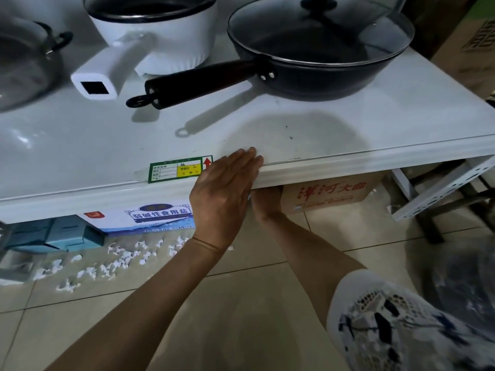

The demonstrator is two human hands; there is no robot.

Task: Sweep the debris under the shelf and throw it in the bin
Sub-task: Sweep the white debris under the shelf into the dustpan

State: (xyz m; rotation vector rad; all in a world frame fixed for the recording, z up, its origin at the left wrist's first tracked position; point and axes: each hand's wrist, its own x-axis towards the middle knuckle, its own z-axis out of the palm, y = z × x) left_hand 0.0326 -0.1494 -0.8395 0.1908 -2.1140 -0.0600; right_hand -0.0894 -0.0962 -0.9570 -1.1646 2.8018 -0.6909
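Debris [112, 263] is seen unswept below-left of the left hand [225, 194], laid flat and open on the shelf [348, 145]; the right hand [266, 202], reaching beneath, has its grip hidden.

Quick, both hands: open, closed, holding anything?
Left hand: open, flat on the shelf edge, holding nothing.
Right hand: reaching under the shelf, fingers hidden; cannot tell.

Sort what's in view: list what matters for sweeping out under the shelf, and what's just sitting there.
For the job:
- white debris on the floor tiles
- shelf edge, with the left hand flat on it
- right hand reaching beneath

Just there:
- black pan with glass lid
- white electric pot
- steel pot
- brown carton
- salt box

No broom or bin is visible.
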